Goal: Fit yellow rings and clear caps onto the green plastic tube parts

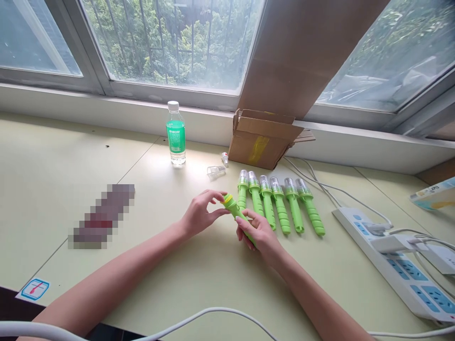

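My right hand [259, 233] is wrapped round the ribbed handle of a green stick-shaped device [232, 207], held tilted just above the table. My left hand [201, 213] pinches its yellow-ringed top end with thumb and fingers. This device has no clear cap on it. Just behind it, several matching green devices with clear caps [280, 204] lie side by side in a row. A loose clear cap [216, 170] and a small white-and-red piece [224, 158] lie farther back on the pale green table [71, 161].
A water bottle with a green label [176, 134] stands near the window sill. An open cardboard box [261, 139] rests against the wall. A white power strip with plugs and cables [394, 258] runs along the right. A white cable [199, 315] crosses the near edge.
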Available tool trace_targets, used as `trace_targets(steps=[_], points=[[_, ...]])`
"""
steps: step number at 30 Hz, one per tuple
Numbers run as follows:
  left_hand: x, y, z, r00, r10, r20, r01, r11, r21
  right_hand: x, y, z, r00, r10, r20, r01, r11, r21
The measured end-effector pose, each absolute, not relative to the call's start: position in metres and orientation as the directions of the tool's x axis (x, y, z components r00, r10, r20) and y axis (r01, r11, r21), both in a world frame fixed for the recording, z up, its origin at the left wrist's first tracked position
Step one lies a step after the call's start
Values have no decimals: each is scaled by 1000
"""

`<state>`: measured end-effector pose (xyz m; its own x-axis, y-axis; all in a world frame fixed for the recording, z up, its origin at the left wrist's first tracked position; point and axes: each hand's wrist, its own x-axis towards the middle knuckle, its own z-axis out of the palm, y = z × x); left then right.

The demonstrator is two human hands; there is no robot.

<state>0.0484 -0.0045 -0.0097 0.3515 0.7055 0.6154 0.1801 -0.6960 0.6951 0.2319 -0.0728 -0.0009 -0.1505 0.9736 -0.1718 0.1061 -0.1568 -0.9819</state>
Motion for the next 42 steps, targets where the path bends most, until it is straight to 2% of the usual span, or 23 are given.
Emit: trace_targets(steps=[4,8,12,16,25,33,42], points=[[48,-3,-10,375,695,613,188,-705,684,233,-70,1,-210,967,-143,39,-137,-990],[48,-2,-10,380,681,626,193,-720,667,235,-70,4,-262,949,-174,7,-179,-984],[49,-3,-10,371,687,624,185,-714,676,234,-71,8,-215,949,-229,71,-219,-973],[47,-2,-12,438,678,590,187,-711,678,232,-71,11,-158,959,-237,111,-221,-969],[45,-1,-14,420,669,613,223,-731,645,231,-71,12,-174,968,-178,65,-169,-983],[44,-1,-11,441,681,585,241,-717,654,236,-68,7,-272,948,-167,67,-155,-986],[47,-3,-13,431,679,595,209,-716,666,233,-71,10,-182,961,-206,133,-184,-974]])
